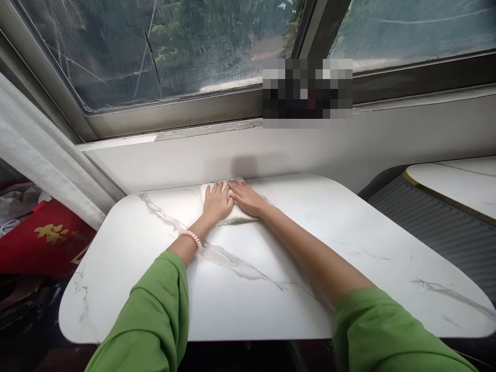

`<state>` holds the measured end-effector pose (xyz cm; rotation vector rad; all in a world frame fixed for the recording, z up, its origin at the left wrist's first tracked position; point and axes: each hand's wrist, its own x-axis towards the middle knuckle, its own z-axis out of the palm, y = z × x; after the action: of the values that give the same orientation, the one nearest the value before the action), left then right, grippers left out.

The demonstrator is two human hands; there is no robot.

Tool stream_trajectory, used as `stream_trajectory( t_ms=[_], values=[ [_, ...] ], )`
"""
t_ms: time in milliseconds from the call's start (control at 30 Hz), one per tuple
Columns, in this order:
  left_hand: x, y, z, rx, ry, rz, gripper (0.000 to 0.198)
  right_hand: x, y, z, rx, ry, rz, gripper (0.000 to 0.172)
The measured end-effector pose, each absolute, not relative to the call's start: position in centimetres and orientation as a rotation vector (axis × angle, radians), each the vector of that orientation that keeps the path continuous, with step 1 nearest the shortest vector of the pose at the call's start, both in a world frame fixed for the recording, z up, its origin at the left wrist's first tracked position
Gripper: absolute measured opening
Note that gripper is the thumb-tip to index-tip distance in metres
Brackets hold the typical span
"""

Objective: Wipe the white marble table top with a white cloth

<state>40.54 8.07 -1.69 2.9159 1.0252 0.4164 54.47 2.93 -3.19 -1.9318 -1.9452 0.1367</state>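
Observation:
A folded white cloth [244, 216] with a greenish edge lies near the far edge of a white marble-patterned table [240, 305]. My left hand [217, 202] rests flat on the cloth's left part, fingers stretched out and pointing away from me. My right hand [246, 198] lies flat on its right part, with its fingertips close to the left hand's. Both palms cover much of the cloth. A pink coiled band [191, 237] circles my left wrist.
Behind the table stands a white wall [163, 160] below a metal-framed window [174, 111]. A white curtain [50, 139] and a red bag [50, 235] are at the left. At the right are a ribbed grey surface [426, 217] and another white tabletop [461, 183].

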Motion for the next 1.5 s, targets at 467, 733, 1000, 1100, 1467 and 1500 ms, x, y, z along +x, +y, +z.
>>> stream_trajectory(
  t_ms=[467,733,1000,1100,1467,1500],
  values=[
    [37.9,-8.7,-0.7,2.967,0.752,0.174,0.061,52.9,-16.1,-4.7,-1.841,-1.997,0.086,0.056],
    [37.2,-13.6,0.0,2.964,0.536,0.045,0.063,51.5,-22.8,-3.8,-1.924,-1.945,0.035,0.059],
    [39.3,-11.2,-0.8,2.936,0.534,0.103,0.063,53.1,-20.2,-4.0,-2.008,-1.890,0.024,0.058],
    [41.4,-8.6,-1.0,2.918,0.584,0.130,0.062,55.0,-17.4,-4.0,-2.039,-1.900,0.045,0.058],
    [49.1,3.2,-1.5,2.876,0.797,0.304,0.055,62.1,-3.1,-3.1,-2.106,-1.864,0.119,0.057],
    [49.6,3.8,-1.5,2.872,0.814,0.323,0.054,62.4,-2.3,-2.9,-2.099,-1.853,0.120,0.056]
  ],
)
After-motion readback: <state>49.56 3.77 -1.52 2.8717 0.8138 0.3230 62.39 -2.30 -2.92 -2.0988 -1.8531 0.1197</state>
